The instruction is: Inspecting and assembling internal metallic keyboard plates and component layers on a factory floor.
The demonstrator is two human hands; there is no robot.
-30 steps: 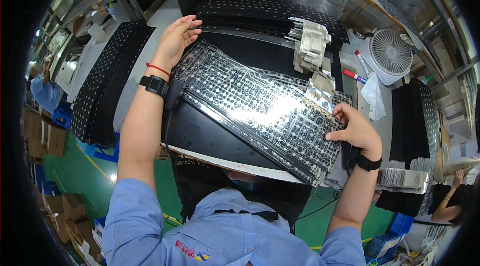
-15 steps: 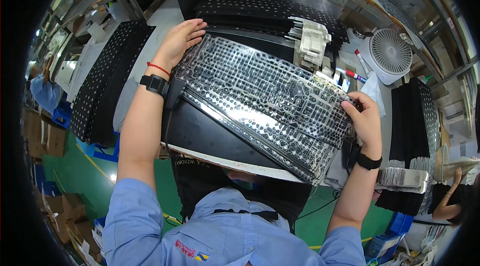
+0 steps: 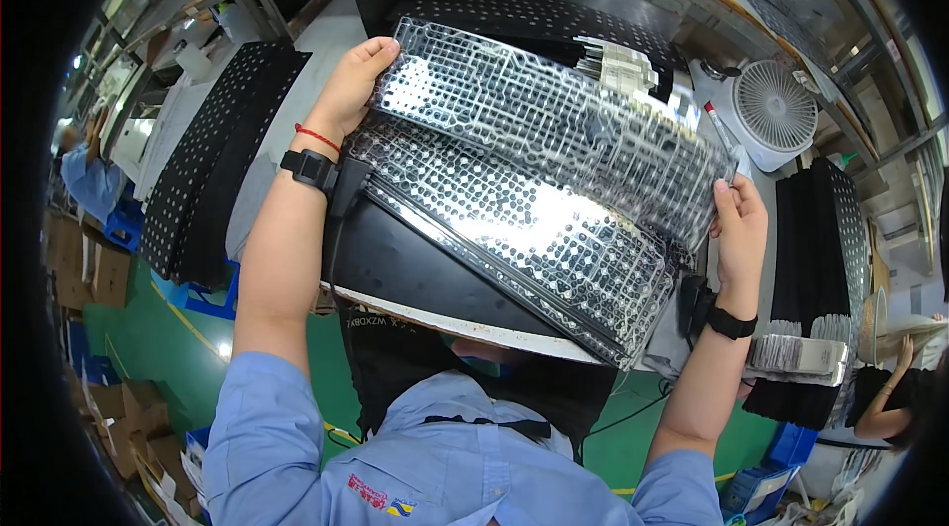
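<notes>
A long, clear, grid-patterned plastic sheet [image 3: 514, 96], shaped like a keyboard panel, is held up at a slant between my hands. My left hand [image 3: 354, 81] is closed on its left end, thumb at the upper corner. At the other end, my right hand [image 3: 739, 221] grips the edge near the lower right corner. Beneath lies a keyboard-like base [image 3: 514, 219] with rows of small dark domes and a shiny glare. The raised sheet covers the base's far part. A black bar [image 3: 484, 264] runs along the near side of the base.
Stacks of black dotted strips lie to the left [image 3: 213, 150], behind, and to the right [image 3: 806, 229]. Bundled pale slips [image 3: 623, 66] stand behind the sheet. A white fan [image 3: 774, 111] sits at the back right, beside a red marker [image 3: 717, 121]. Another person [image 3: 89, 175] is far left.
The clear sheet has risen off the base and moved away from me, uncovering the domes. My left hand has closed on its end; my right hand has shifted slightly right.
</notes>
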